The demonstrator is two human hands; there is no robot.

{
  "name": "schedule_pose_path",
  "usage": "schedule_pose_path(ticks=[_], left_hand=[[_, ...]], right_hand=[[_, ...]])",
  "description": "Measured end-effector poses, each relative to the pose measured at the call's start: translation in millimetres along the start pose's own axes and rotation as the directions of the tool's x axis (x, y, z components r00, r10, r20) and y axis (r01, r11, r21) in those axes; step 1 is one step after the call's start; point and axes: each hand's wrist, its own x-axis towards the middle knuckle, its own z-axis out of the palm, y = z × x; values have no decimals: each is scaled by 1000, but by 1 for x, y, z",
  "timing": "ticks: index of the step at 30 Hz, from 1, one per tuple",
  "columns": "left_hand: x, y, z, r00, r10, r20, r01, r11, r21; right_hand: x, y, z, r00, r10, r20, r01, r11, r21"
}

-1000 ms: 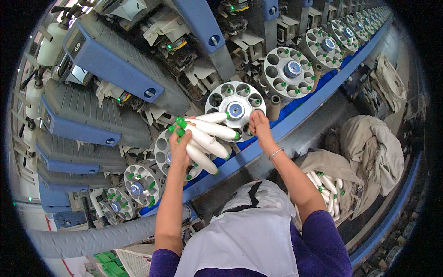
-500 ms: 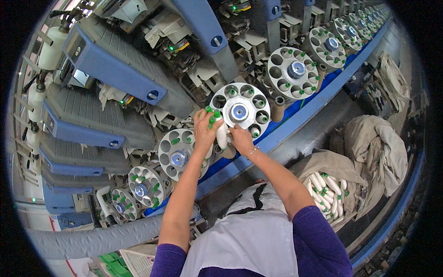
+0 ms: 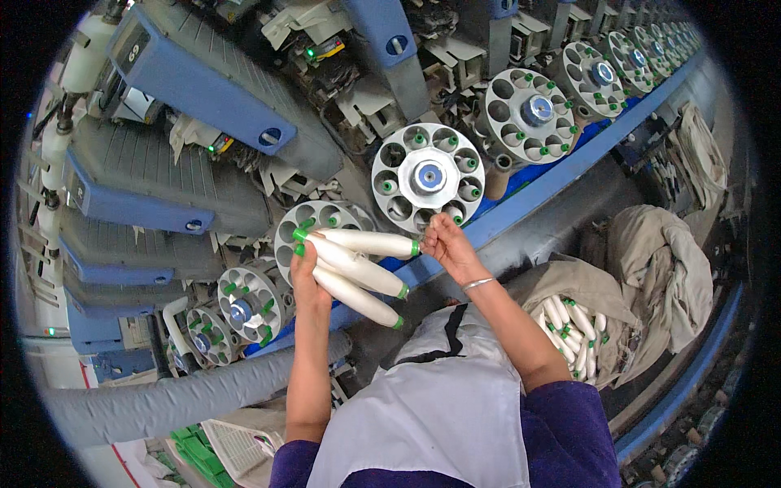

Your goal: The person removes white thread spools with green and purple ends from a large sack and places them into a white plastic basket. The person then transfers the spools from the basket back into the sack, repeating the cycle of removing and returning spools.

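Blue and grey machines (image 3: 207, 93) fill the workshop behind the round holder (image 3: 411, 175). Nearest, below that holder, is the person's pale apron (image 3: 419, 415). To the holder's lower left, the left hand (image 3: 311, 282) has its fingers closed around the ends of at least three white spools (image 3: 358, 271) with green tips, which fan out below the holder. Just under the holder, the right hand (image 3: 450, 248), with a bracelet (image 3: 477, 284) at its wrist, has its fingers drawn together beside the uppermost spool's green end; whether they pinch any thread, I cannot tell. Right of the holder and nearer the person, a cloth bag (image 3: 573, 281) lies open around similar spools (image 3: 573, 337). Green-tipped spools (image 3: 470, 164) also stand in the round holder's openings. Farther off, to its right, other round holders (image 3: 537, 109) line a blue rail (image 3: 561, 171).
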Motion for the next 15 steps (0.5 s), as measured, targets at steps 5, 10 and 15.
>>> schedule_pose_path(ticks=[5, 10, 15], left_hand=[[-6, -3, -4, 967, -43, 250, 38, 999, 27], [-11, -16, 14, 919, 310, 245, -395, 721, 569], [5, -35, 42, 767, 485, 420, -605, 326, 727]], right_hand=[[-3, -14, 1, 949, 277, 147, -221, 923, -315], [-2, -11, 2, 966, -244, 80, 129, 191, -973], [26, -29, 22, 919, -387, 71, 139, 153, -978]])
